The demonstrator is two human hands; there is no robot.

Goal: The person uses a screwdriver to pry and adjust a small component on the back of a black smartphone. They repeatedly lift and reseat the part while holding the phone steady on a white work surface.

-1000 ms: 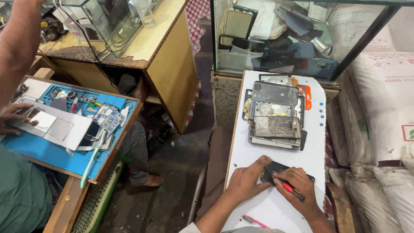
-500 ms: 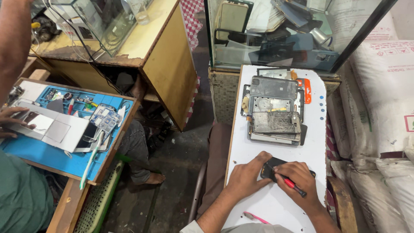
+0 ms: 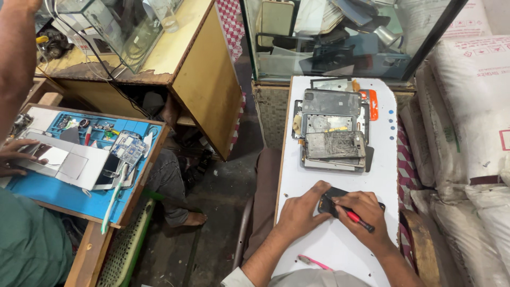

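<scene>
1. At the far left I see another person in a green top, one hand (image 3: 18, 157) resting on a grey laptop-like slab (image 3: 58, 162) on a blue work mat (image 3: 40, 191). Small tools and a circuit board (image 3: 127, 149) lie on the mat, and a white-handled brush (image 3: 114, 199) hangs over its front edge.
2. Behind the mat stands a wooden cabinet (image 3: 204, 85) with a glass tank (image 3: 119, 26) on top. Below it, on the floor, a bare foot (image 3: 192, 218) shows.
3. Moving right, I come to the white desk (image 3: 319, 250) in front of me. A pink tool (image 3: 313, 261) lies on it close to my body.
4. My left hand (image 3: 300, 210) is pressed flat with spread fingers, pinning the near left edge of a small black phone (image 3: 332, 199) against the desk.
5. The phone lies flat on the desk between my two hands, near the front, mostly covered by them.
6. My right hand (image 3: 366, 215) is curled narrow around a red-handled tool (image 3: 358, 220), its tip at the phone.
7. Further back on the desk sits a stack of phone parts (image 3: 332, 138), the top one with a cracked screen, and an orange piece (image 3: 372, 103) beside it.
8. Behind the desk is a glass case (image 3: 340, 37) full of phone parts; white sacks (image 3: 467, 117) are piled at the far right.
</scene>
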